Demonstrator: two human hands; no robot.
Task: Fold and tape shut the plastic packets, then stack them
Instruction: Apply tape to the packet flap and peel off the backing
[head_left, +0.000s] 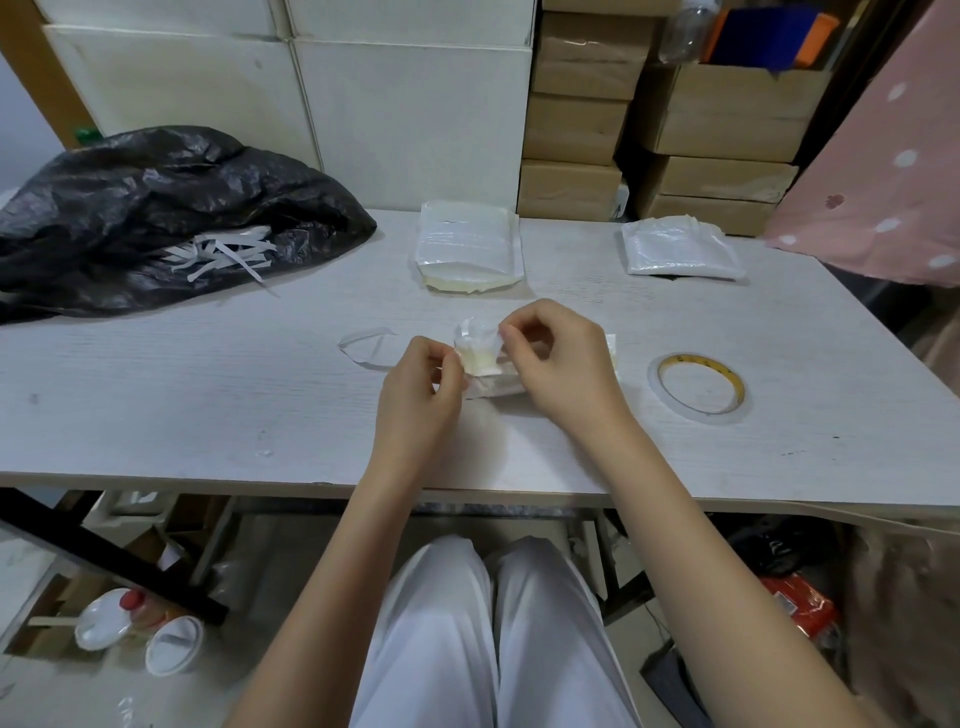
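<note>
Both hands pinch one plastic packet (480, 358) at the middle of the table (208, 405): the left hand (421, 384) grips its left edge with curled fingers, the right hand (558, 358) pinches its raised top flap. Just right of the packet lies a tape roll (698, 383). Behind the packet sits a stack of packets (469, 244), with another pile (680, 252) well to its right. A black bag (156, 213) lies far left of the packet.

A small clear plastic packet (480, 353) with yellowish contents sits mid-worktop, its flap lifted. A flat stack of folded white-and-clear packets (469, 244) lies behind it; another smaller stack (680, 252) far right. A thin yellow-cored tape ring (698, 383) lies flat nearby.
</note>
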